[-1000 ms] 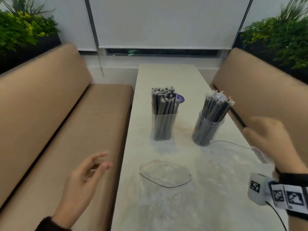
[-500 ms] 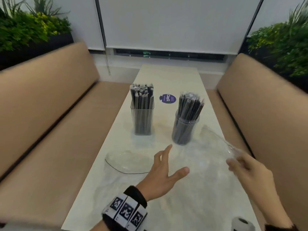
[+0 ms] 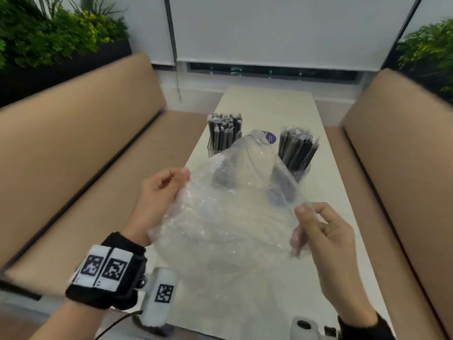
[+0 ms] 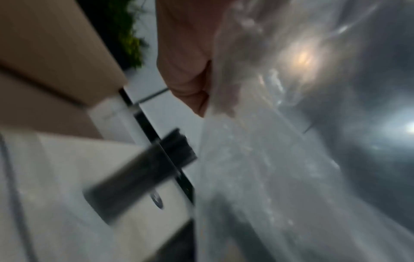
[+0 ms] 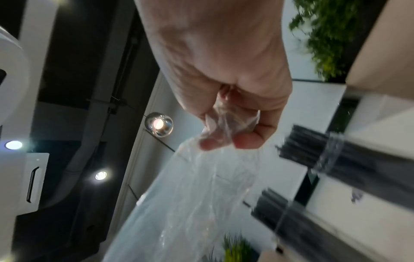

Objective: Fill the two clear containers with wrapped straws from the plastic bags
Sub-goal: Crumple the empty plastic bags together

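1. Head view: both clear containers stand on the bench (image 3: 267, 109), the square container (image 3: 224, 141) to the left and the round container (image 3: 297, 153) to the right, each packed with dark wrapped straws. No straws visible in the plastic bag (image 3: 225, 217), held up in the air in front of them.
 - Left hand (image 3: 159, 192) pinching the bag's left edge; right hand (image 3: 321, 231) pinching the right edge, fingers curled into the film.
 - Likely step: clearing away an emptied bag, filling judged done or nearly so.
 - Best kept high while gathering, so the hanging film does not brush the straw tops and tip a container.
 - Worth a look through the film for a stray straw before crumpling.

2. Left wrist view, blurred: grip closed, left hand (image 4: 186, 58) with thumb and fingers nipping a fold of plastic bag (image 4: 268, 159), which fills the right side. Square container (image 4: 139, 177) on the bench (image 4: 56, 177) below, apart from the film.
 - Better to gather more film into the palm than hold by a thin edge, which can slip.

3. Right wrist view: grip closed, right hand (image 5: 224, 70) bunching a twist of plastic bag (image 5: 201, 195) between fingertips (image 5: 246, 141) and thumb. Both filled containers at the right edge, near the hanging film; contact cannot be told.
 - Drawing both hands together and toward the body should fold the bag away from the straws.
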Demonstrator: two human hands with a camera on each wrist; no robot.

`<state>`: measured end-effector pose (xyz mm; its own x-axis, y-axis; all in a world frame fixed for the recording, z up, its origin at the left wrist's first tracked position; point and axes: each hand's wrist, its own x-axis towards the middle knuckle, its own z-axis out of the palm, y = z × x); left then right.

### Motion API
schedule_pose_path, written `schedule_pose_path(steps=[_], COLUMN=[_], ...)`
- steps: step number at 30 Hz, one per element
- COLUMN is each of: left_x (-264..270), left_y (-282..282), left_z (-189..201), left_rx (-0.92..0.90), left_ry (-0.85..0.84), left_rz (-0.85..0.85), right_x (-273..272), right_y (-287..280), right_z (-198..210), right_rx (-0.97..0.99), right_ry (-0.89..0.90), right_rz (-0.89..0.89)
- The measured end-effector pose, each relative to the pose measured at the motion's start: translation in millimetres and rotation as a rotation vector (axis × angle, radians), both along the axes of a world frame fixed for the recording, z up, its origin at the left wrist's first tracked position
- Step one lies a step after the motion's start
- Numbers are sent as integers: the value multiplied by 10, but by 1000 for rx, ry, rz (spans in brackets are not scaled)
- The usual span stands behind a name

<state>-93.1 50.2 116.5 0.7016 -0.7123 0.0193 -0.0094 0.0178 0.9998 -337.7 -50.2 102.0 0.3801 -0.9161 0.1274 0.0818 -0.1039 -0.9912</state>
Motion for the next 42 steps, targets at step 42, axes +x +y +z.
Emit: schedule_pose_path(steps=[42], left_x=[-150], left_y=[450], left_z=[-622], left_rx=[223], left_ry=[-550], left_rz=[-461], right_x=[603], right_y=[93], right_z=[-767], right_rx=[305], right_ry=[132], right_rz=[375])
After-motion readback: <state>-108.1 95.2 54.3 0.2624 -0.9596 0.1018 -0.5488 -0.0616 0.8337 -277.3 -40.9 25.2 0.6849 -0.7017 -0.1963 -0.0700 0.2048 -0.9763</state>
